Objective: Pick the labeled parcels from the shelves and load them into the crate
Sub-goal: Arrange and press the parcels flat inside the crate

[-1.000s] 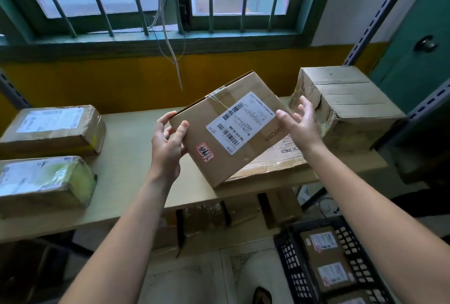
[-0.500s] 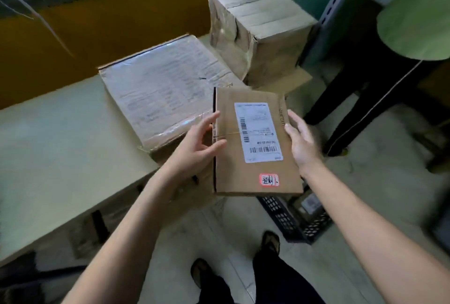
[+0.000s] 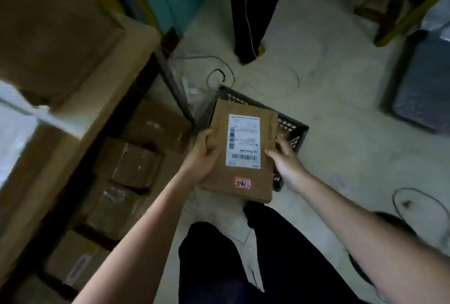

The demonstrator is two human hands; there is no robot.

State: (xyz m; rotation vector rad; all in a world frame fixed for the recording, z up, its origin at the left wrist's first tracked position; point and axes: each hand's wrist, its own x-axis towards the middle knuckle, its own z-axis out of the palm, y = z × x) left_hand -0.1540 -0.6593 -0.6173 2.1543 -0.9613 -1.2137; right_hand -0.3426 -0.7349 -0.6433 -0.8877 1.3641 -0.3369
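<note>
Both hands hold parcel (image 3: pixel 246 179) by its edges: left hand (image 3: pixel 202 157) curled round left edge, right hand (image 3: pixel 287 165) pinching right edge, thumb on top. Parcel flat, label (image 3: pixel 243 142) up, over black crate (image 3: pixel 293 131) on floor (image 3: pixel 341 99). Boxes (image 3: pixel 136 165) on low shelf, left of crate.

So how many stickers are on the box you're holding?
2. A white label sits in the middle of the box, and a small red sticker is near its closest edge. Its underside is hidden, so there may be more.
</note>
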